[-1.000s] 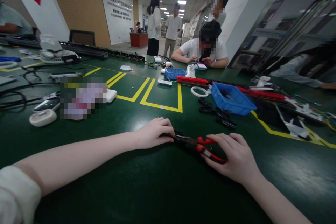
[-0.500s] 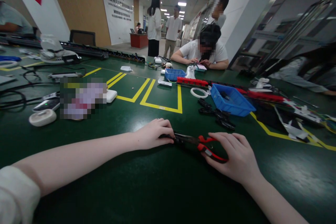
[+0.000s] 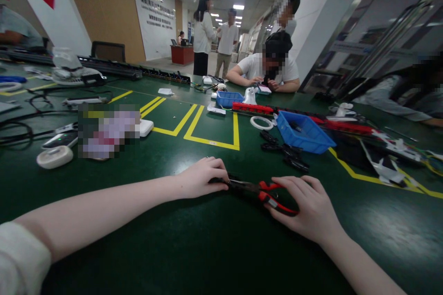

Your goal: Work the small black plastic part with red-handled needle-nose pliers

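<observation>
My left hand [image 3: 203, 177] is closed, pinching a thin black thing that looks like a cable [image 3: 218, 179]; most of it is hidden by the fingers. In my right hand [image 3: 308, 200] are long-nosed pliers [image 3: 273, 200] with red and black handles, the handles spread apart. The pliers' jaws point left and meet the black cable just beside my left fingertips. Whether the jaws grip it is too dark to tell. Both hands are low over the green table [image 3: 194, 249].
Beyond my right hand lie bundled black cables [image 3: 285, 151], a blue bin [image 3: 306, 136] and a white ring [image 3: 261, 122]. To the left are a phone [image 3: 110, 136], a white box [image 3: 144, 127] and a white rounded device [image 3: 54, 156]. A person [image 3: 265, 67] leans on the table's far side.
The pliers have shifted and tilted slightly at the black cable, with their handles a little to the left. My left hand has barely moved.
</observation>
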`<action>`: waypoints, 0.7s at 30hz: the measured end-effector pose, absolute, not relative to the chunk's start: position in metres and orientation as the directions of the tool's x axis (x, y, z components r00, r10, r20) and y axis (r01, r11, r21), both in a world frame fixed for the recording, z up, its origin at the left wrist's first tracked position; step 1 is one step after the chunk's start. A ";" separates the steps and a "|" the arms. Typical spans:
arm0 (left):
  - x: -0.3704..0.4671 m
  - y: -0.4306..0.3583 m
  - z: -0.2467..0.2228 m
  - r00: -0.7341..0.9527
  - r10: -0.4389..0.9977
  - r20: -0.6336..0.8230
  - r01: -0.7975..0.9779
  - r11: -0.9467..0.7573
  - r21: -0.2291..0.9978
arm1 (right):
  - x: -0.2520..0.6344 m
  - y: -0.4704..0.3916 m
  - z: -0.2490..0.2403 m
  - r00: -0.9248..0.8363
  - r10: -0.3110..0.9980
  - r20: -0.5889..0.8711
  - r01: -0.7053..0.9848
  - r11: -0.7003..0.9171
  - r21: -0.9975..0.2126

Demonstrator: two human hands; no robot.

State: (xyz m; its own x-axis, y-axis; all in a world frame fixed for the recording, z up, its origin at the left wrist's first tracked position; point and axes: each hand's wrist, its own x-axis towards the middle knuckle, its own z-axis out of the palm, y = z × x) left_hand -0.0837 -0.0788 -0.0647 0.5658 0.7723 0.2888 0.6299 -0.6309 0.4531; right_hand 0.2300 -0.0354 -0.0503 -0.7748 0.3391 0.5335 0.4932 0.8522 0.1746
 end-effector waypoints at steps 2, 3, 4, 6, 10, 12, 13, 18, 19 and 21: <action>-0.084 -0.079 -0.065 0.563 0.774 0.289 0.630 -0.629 0.456 | 0.231 -0.035 -0.051 -0.778 0.340 0.528 0.490 0.855 0.170; -0.084 -0.079 -0.065 0.561 0.775 0.290 0.629 -0.627 0.459 | 0.231 -0.036 -0.051 -0.779 0.340 0.526 0.488 0.856 0.169; -0.083 -0.079 -0.065 0.560 0.776 0.290 0.629 -0.626 0.462 | 0.231 -0.036 -0.051 -0.780 0.339 0.525 0.486 0.857 0.168; -0.083 -0.079 -0.065 0.556 0.778 0.291 0.628 -0.623 0.467 | 0.231 -0.036 -0.051 -0.783 0.334 0.525 0.482 0.860 0.171; -0.083 -0.079 -0.064 0.551 0.783 0.289 0.629 -0.617 0.473 | 0.230 -0.038 -0.049 -0.785 0.339 0.519 0.480 0.861 0.165; -0.082 -0.080 -0.063 0.541 0.791 0.287 0.636 -0.608 0.476 | 0.230 -0.038 -0.049 -0.784 0.351 0.512 0.486 0.860 0.155; -0.082 -0.080 -0.063 0.531 0.798 0.287 0.642 -0.599 0.478 | 0.230 -0.037 -0.049 -0.784 0.356 0.509 0.489 0.859 0.151; -0.080 -0.080 -0.063 0.477 0.830 0.288 0.676 -0.556 0.484 | 0.232 -0.036 -0.049 -0.777 0.370 0.509 0.496 0.858 0.134; -0.080 -0.080 -0.063 0.477 0.831 0.287 0.676 -0.555 0.484 | 0.232 -0.036 -0.049 -0.777 0.368 0.510 0.495 0.858 0.135; -0.080 -0.080 -0.064 0.482 0.828 0.285 0.674 -0.559 0.484 | 0.232 -0.036 -0.049 -0.782 0.361 0.508 0.490 0.860 0.144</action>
